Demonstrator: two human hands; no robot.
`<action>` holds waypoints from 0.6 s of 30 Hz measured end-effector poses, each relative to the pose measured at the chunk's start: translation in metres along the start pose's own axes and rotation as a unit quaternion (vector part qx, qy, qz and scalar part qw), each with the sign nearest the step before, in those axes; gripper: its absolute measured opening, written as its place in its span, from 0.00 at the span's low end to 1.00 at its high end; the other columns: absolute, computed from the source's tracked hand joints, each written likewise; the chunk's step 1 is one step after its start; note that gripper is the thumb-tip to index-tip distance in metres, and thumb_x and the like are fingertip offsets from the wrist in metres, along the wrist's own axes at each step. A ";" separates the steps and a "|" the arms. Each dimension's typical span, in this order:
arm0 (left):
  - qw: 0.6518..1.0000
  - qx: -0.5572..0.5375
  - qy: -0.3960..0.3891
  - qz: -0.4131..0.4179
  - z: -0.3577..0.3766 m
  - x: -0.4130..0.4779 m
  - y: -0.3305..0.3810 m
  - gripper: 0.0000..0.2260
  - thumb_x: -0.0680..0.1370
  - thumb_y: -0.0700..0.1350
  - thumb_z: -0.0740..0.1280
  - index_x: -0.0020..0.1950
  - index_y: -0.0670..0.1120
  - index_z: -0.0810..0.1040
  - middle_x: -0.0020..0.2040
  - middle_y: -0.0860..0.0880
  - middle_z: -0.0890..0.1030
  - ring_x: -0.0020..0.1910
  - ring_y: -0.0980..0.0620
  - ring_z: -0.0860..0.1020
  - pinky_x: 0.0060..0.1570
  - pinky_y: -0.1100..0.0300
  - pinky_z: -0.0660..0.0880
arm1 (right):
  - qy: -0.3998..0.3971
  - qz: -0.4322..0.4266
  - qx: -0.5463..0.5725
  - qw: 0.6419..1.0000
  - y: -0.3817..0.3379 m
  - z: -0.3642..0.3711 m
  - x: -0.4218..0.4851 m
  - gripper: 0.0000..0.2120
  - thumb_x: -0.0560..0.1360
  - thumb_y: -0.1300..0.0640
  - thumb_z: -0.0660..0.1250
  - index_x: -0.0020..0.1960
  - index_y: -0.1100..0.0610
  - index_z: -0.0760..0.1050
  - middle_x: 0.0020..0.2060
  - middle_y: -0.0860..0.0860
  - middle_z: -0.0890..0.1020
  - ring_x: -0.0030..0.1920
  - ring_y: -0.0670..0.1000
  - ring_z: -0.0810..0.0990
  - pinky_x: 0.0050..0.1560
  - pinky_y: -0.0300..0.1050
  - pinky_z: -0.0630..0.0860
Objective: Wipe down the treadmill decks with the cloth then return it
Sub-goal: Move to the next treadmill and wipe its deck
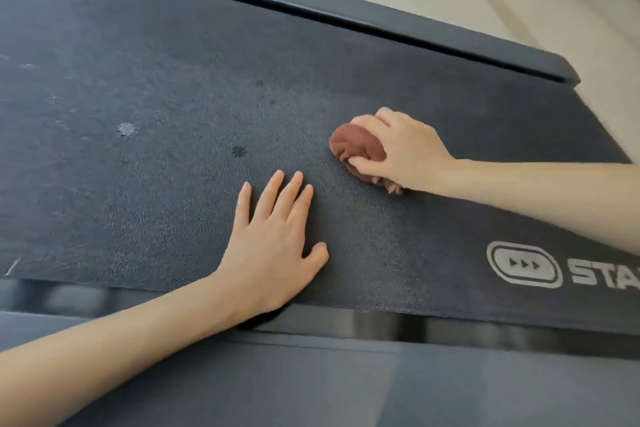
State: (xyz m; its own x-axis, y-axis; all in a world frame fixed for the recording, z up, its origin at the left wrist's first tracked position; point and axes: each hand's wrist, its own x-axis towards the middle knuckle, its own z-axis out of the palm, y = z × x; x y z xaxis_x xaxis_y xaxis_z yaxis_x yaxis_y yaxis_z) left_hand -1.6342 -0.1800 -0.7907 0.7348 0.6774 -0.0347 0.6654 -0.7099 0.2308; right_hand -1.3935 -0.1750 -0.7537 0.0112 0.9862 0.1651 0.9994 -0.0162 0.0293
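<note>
You're mid-wipe: right hand (401, 149) grips the cloth (356, 147) on the deck (138, 80), left hand (273, 243) flat, braced. Next, sweep toward the spots (239, 151).

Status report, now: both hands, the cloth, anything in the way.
Right hand grips bunched cloth on treadmill belt. Left hand flat on belt, open. Nothing blocking; spots left of cloth.

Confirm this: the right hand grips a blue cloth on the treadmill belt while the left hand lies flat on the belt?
Not quite: the cloth is reddish-brown, not blue, as the head view shows. The right hand does grip it on the treadmill belt, left hand flat on the belt.
</note>
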 end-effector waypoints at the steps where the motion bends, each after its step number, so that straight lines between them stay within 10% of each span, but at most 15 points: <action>1: 1.000 -0.001 -0.002 0.007 -0.001 0.000 0.000 0.33 0.78 0.60 0.50 0.77 0.49 0.43 0.77 0.52 0.39 0.75 0.52 0.35 0.72 0.46 0.34 | 0.006 0.076 0.025 0.997 -0.001 0.005 0.012 0.25 0.72 0.39 0.64 0.66 0.48 0.69 0.53 0.52 0.75 0.55 0.57 0.75 0.47 0.47 0.69; 4: 0.998 0.042 -0.009 0.050 -0.011 -0.004 -0.010 0.32 0.78 0.62 0.46 0.77 0.48 0.43 0.78 0.51 0.41 0.76 0.51 0.38 0.74 0.48 0.39 | 0.030 0.148 0.051 0.987 -0.019 0.012 0.011 0.24 0.72 0.39 0.64 0.64 0.47 0.68 0.52 0.52 0.75 0.54 0.56 0.75 0.44 0.46 0.68; 10: 0.987 0.137 0.004 0.077 -0.043 -0.023 -0.057 0.30 0.77 0.60 0.47 0.70 0.46 0.71 0.70 0.50 0.71 0.69 0.49 0.69 0.67 0.44 0.65 | -0.003 -0.159 0.109 0.981 -0.042 -0.004 -0.057 0.25 0.67 0.39 0.63 0.61 0.48 0.73 0.46 0.47 0.75 0.45 0.49 0.75 0.46 0.40 0.71; 13: 0.991 0.131 -0.024 -0.009 -0.046 -0.035 -0.086 0.33 0.75 0.64 0.41 0.73 0.49 0.64 0.74 0.51 0.64 0.73 0.50 0.60 0.71 0.45 0.58 | -0.033 -0.294 0.040 0.954 -0.008 -0.006 -0.016 0.24 0.67 0.43 0.64 0.60 0.52 0.77 0.46 0.51 0.78 0.44 0.52 0.77 0.44 0.42 0.73; 18: 0.994 0.062 -0.006 -0.091 -0.033 -0.046 -0.113 0.31 0.71 0.68 0.30 0.73 0.61 0.38 0.75 0.61 0.40 0.74 0.59 0.36 0.74 0.52 0.37 | -0.008 0.142 0.060 0.988 0.023 0.016 0.094 0.25 0.74 0.41 0.64 0.67 0.49 0.68 0.57 0.56 0.76 0.56 0.61 0.76 0.50 0.50 0.73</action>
State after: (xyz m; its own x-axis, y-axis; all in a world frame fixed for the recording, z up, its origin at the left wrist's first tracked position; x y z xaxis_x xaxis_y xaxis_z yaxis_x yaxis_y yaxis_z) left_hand -1.7475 -0.1246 -0.7832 0.6019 0.7948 -0.0771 0.7979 -0.5947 0.0982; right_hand -1.3688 -0.0802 -0.7532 0.2904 0.9475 0.1337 0.9526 -0.2731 -0.1338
